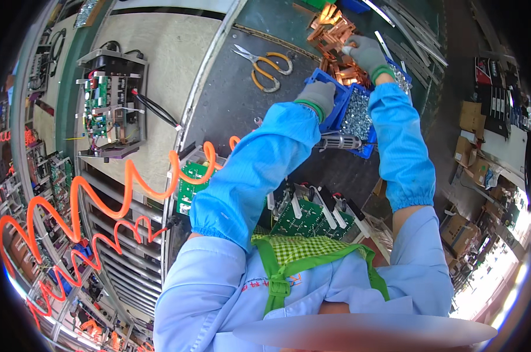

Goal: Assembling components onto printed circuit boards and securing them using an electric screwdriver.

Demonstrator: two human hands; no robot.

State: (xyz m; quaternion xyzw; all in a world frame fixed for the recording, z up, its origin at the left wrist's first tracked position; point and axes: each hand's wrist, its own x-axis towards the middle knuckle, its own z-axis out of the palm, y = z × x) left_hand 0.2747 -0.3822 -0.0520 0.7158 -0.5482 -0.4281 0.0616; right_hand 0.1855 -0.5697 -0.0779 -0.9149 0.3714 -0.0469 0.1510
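My left hand (318, 97), in a grey glove with a green cuff, is closed at the rim of a blue bin (321, 76); its fingertips are partly hidden. My right hand (366, 56), gloved the same way, reaches onto a heap of copper strips (331, 29). Its fingers are curled down among the strips, and what lies in them is hidden. More copper strips (348, 74) lie between my two hands. Below them a blue bin of small silvery screws (357, 114) stands between my forearms.
Orange-handled scissors (265, 66) lie left of the bins. A screwdriver-like tool (340, 141) rests by the screw bin. Green circuit boards (306, 220) sit close to my body. An orange coiled hose (130, 182) crosses the left; an electronic unit (113, 102) stands beyond. Metal strips (415, 41) lie far right.
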